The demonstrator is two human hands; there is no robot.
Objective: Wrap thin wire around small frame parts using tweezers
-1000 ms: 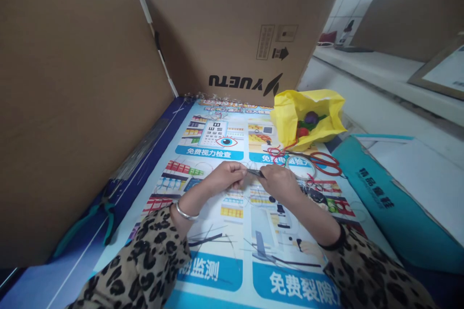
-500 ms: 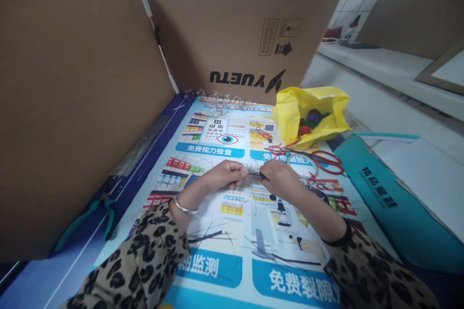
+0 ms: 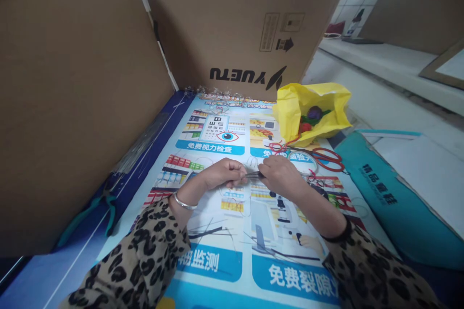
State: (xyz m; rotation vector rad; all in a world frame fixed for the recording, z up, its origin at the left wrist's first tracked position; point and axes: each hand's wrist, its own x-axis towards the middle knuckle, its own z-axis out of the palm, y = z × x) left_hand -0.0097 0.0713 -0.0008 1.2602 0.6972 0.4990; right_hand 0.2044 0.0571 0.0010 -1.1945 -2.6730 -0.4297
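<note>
Both of my hands meet above the middle of the printed sheet. My right hand point(image 3: 281, 176) is closed around a small tool with slim dark metal tips point(image 3: 255, 175); its grip is hidden in the palm, so I cannot tell whether it is pliers or tweezers. The tips point left and reach the fingertips of my left hand point(image 3: 230, 174). That hand is closed in a pinch on what looks like a thin wire, mostly hidden by the fingers. Loose cut wires point(image 3: 208, 233) lie on the sheet below my hands.
Teal-handled pliers point(image 3: 105, 203) and a bundle of straight wires point(image 3: 139, 147) lie left. Tangled wire pieces point(image 3: 221, 96) sit by the cardboard wall point(image 3: 235, 19). On the right are a yellow bag point(image 3: 290, 111) with yarn, red-handled scissors point(image 3: 328, 159) and a teal box point(image 3: 384, 203).
My hands stay almost in place, with the tool's tips still at the left fingertips. The right hand has shifted slightly left, and the whole view has moved a little.
</note>
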